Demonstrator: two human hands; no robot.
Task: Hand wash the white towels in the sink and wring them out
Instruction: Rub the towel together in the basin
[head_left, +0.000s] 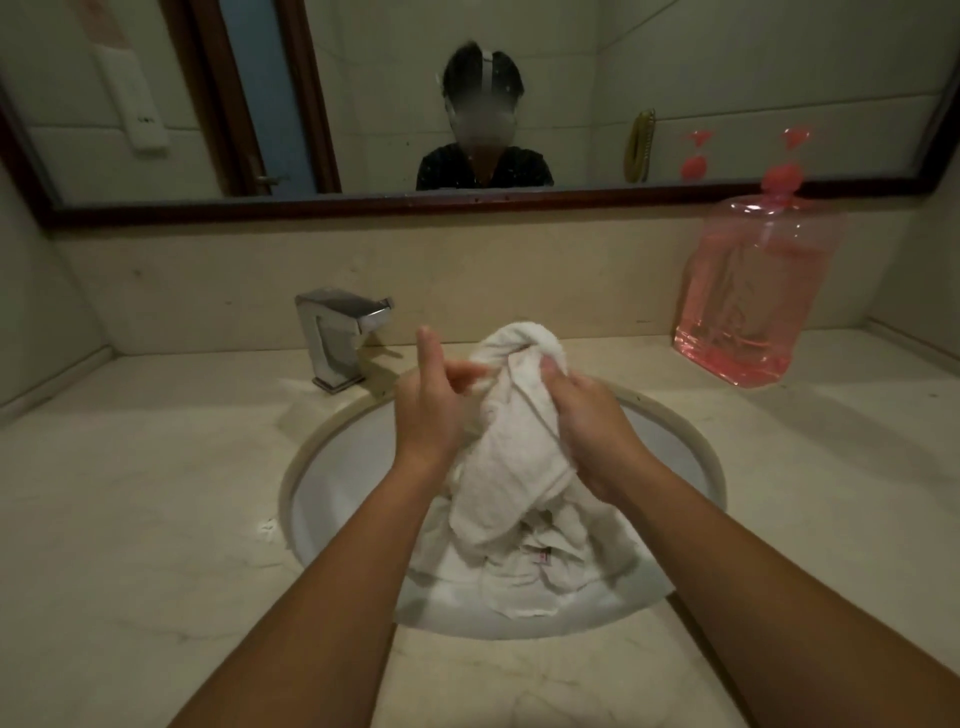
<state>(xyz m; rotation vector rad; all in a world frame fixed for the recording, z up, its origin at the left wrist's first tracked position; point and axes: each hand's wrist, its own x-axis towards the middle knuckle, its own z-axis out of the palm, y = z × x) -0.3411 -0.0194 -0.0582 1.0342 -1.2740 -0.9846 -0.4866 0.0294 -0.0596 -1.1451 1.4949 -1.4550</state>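
Bare forearms, in from the near edge, converging over the sink.

Right hand: fingers curled round a bunched white towel, thumb pressed on the upper fold. Firm grip.

Left hand: on the towel's left side, one finger pointing up, others reaching toward the left fold. Pinching or merely touching, cannot tell.

White towel: lifted above the basin between both hands, rolled top end toward the far side, lower end trailing down into the heap of towels.

Heap of towels: crumpled in the near half of the basin, draped over the near rim; small red tag showing among the folds.

Sink: round, white, set into a pale stone desk.

Tap: chrome, square, far left of the basin, spout aimed right.

Pink bottle: clear, partly filled with pink liquid, far right on the desk, well apart from the sink.

Mirror: dark frame, on the far wall.
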